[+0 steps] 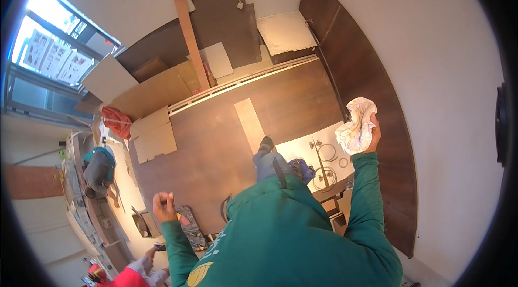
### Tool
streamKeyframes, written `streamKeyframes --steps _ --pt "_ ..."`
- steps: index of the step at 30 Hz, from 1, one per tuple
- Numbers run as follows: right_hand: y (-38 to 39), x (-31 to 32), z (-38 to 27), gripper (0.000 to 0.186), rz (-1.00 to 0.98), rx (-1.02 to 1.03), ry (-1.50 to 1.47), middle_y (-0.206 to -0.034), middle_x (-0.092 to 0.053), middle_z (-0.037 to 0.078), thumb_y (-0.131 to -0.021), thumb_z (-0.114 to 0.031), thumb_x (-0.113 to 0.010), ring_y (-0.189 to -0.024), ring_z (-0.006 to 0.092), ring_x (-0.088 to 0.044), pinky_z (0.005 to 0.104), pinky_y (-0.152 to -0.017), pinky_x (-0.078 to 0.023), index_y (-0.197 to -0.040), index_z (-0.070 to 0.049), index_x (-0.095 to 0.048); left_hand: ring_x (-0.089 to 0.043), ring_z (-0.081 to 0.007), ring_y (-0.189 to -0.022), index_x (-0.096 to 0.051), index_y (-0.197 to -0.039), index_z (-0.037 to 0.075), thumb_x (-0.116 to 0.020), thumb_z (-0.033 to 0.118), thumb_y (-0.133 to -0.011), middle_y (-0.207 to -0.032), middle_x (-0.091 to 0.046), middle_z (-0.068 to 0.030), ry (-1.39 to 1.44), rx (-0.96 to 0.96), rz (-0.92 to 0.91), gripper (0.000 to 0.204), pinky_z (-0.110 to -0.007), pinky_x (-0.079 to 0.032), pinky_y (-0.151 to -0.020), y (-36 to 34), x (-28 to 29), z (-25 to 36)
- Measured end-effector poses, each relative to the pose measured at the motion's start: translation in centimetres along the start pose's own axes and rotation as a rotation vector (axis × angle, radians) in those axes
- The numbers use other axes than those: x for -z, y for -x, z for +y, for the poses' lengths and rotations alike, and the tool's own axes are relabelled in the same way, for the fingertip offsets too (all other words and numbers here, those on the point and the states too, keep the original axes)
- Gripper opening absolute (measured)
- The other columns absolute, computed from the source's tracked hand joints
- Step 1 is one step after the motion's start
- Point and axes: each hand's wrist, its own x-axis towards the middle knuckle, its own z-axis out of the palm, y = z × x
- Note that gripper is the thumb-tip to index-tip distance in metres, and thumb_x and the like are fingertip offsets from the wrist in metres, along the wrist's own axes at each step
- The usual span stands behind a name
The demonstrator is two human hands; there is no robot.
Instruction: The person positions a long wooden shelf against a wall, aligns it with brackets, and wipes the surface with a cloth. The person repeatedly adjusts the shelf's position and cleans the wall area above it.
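Observation:
A crumpled white cloth (357,126) with faint coloured marks is bunched in my right hand (375,133), whose fingers are mostly hidden behind it. That arm is stretched out to the right, and the cloth lies in front of the tall dark brown wood panel (372,71); whether it touches the panel I cannot tell. My left hand (164,207) is raised on the left with its fingers curled together. A small dark spot shows between those fingers, too small to name. Below both hands spreads a large brown board (205,152).
A pale wood strip (249,125) lies on the board near my foot (266,144). Coiled cables (326,152) rest on a white panel. An open tool case (190,225) sits at lower left. Two other people, one bent over (99,171) and one in red (129,276), are to the left.

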Motion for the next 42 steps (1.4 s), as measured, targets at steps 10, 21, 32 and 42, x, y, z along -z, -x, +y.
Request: streamKeyframes --steps 10,21,32,42 --pt "-3.4 -7.2 -3.1 0.065 0.305 -0.167 0.033 -0.090 -0.063 0.006 -0.094 -0.068 -0.048 -0.071 0.0237 -0.059 0.0424 -0.065 -0.056 -0.116 -0.007 -0.061 -0.054 -0.0076 -0.059 -0.069 -0.091 0.004 -0.071 0.009 -0.090 -0.072 -0.059 0.0007 0.057 -0.051 -0.045 0.005 -0.024 -0.046 -0.052 -15.5 -7.9 8.0" --pt "-5.7 -2.0 -0.1 0.043 0.260 0.049 0.067 -0.127 -0.059 0.014 -0.097 -0.026 -0.053 -0.115 0.0289 -0.059 0.0397 -0.100 -0.047 -0.134 -0.005 -0.050 -0.057 -0.0112 -0.055 -0.059 -0.078 0.003 -0.071 0.009 -0.092 -0.070 -0.062 -0.0027 -0.174 0.076 -0.471 0.019 -0.027 -0.049 -0.053 -11.1 -13.0 3.4" --pt "-13.6 -5.2 3.1 0.040 0.487 0.220 0.617 -0.122 -0.058 0.012 -0.093 -0.012 -0.058 -0.111 0.0216 -0.057 0.0333 -0.096 -0.047 -0.131 -0.003 -0.050 -0.058 -0.0134 -0.062 -0.061 -0.086 0.005 -0.074 -0.003 -0.081 -0.071 -0.061 -0.0020 -0.318 -0.098 -0.349 0.016 -0.029 -0.051 -0.063 -33.4 -16.7 1.4" --pt "-15.9 -5.7 12.4 0.040 0.717 0.118 1.151 -0.109 -0.061 0.009 -0.096 -0.038 -0.066 -0.102 0.0174 -0.056 0.0313 -0.092 -0.045 -0.116 -0.003 -0.058 -0.054 -0.0126 -0.048 -0.064 -0.088 0.005 -0.071 0.009 -0.090 -0.069 -0.063 -0.0040 -0.123 0.244 -0.442 0.008 -0.028 -0.043 -0.042 -48.6 -17.2 5.1"
